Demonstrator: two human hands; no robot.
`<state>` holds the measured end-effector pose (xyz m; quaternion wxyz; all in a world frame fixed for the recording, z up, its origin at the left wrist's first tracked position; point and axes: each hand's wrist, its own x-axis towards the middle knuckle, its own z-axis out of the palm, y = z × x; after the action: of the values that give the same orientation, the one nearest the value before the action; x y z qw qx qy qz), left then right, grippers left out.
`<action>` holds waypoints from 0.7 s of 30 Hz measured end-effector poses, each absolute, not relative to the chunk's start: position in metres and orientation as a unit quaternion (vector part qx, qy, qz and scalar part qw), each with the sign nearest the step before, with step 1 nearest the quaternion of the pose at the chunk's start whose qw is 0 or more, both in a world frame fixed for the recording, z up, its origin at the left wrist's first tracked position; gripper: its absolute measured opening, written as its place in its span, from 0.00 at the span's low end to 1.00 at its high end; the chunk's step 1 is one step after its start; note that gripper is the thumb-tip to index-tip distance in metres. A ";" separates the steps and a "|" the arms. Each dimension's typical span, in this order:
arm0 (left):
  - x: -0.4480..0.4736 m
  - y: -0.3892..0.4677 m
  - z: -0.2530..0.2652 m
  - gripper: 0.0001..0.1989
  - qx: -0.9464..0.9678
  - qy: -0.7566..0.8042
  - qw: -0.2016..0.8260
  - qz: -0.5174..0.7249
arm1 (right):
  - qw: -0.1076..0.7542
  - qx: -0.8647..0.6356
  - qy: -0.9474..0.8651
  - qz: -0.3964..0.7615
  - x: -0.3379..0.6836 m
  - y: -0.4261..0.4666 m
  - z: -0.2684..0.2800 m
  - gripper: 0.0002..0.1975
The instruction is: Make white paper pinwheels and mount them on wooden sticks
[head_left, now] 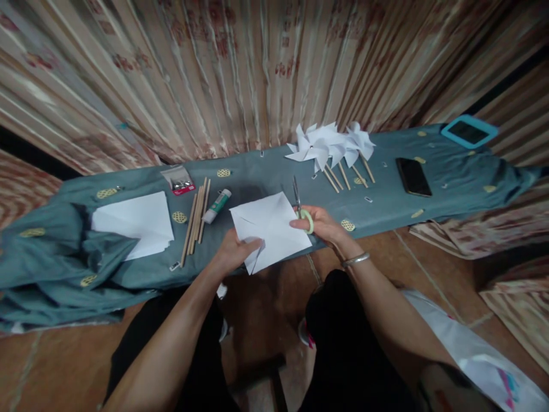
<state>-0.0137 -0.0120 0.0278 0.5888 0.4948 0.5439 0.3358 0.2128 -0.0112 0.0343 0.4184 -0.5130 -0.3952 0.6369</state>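
Observation:
A square sheet of white paper is held up between my hands, with diagonal slits running in from its corners. My left hand pinches its lower left side, thumb on top. At the right edge my right hand keeps hold of scissors with light green handles, blades pointing away from me, and its thumb also presses on the paper. Several finished paper pinwheels on wooden sticks lie at the back. Left of the sheet are a glue stick and several wooden sticks.
A stack of white paper lies at the left, partly under bunched cloth. Behind the sticks is a small packet of metal pins or similar bits. A black phone and a blue-framed tablet rest on the right of the green tablecloth.

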 end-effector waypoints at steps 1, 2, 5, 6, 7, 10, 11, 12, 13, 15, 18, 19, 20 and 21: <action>-0.015 -0.011 0.029 0.16 0.480 0.544 0.598 0.340 | 0.417 -0.515 -0.390 0.640 0.211 -0.011 0.035 0.20; -0.015 -0.011 0.030 0.18 0.464 0.538 0.611 0.350 | 0.423 -0.518 -0.383 0.637 0.210 -0.010 0.035 0.20; -0.015 -0.008 0.034 0.22 0.393 0.477 0.666 0.418 | 0.485 -0.523 -0.335 0.616 0.207 -0.007 0.033 0.20; -0.015 -0.007 0.036 0.22 0.363 0.450 0.684 0.445 | 0.515 -0.519 -0.311 0.607 0.205 -0.006 0.033 0.19; -0.013 -0.007 0.037 0.21 0.333 0.426 0.698 0.469 | 0.543 -0.511 -0.288 0.600 0.203 -0.005 0.032 0.19; -0.005 -0.010 0.039 0.19 0.272 0.388 0.732 0.490 | 0.598 -0.486 -0.240 0.591 0.194 -0.003 0.030 0.18; -0.001 -0.012 0.039 0.19 0.261 0.383 0.742 0.485 | 0.605 -0.483 -0.233 0.588 0.191 -0.002 0.029 0.18; 0.003 -0.014 0.038 0.20 0.252 0.381 0.751 0.477 | 0.609 -0.484 -0.232 0.584 0.187 -0.003 0.029 0.18; 0.007 -0.016 0.038 0.20 0.248 0.378 0.757 0.471 | 0.610 -0.486 -0.235 0.580 0.183 -0.003 0.028 0.19; 0.015 -0.019 0.036 0.18 0.248 0.394 0.749 0.471 | 0.602 -0.493 -0.254 0.574 0.174 -0.005 0.026 0.20; 0.024 -0.020 0.035 0.19 0.250 0.405 0.713 0.514 | 0.581 -0.494 -0.291 0.578 0.165 -0.008 0.026 0.22; 0.025 -0.019 0.035 0.21 0.250 0.412 0.700 0.526 | 0.576 -0.493 -0.299 0.580 0.163 -0.009 0.026 0.22; 0.026 -0.019 0.034 0.23 0.250 0.421 0.687 0.536 | 0.572 -0.493 -0.304 0.580 0.162 -0.010 0.027 0.23; 0.026 -0.017 0.034 0.25 0.250 0.433 0.675 0.543 | 0.569 -0.494 -0.308 0.581 0.161 -0.010 0.027 0.23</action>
<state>0.0258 -0.0174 0.0342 0.6746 0.2501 0.4326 0.5432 0.1609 -0.0101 0.0272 0.5691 -0.4938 -0.3077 0.5810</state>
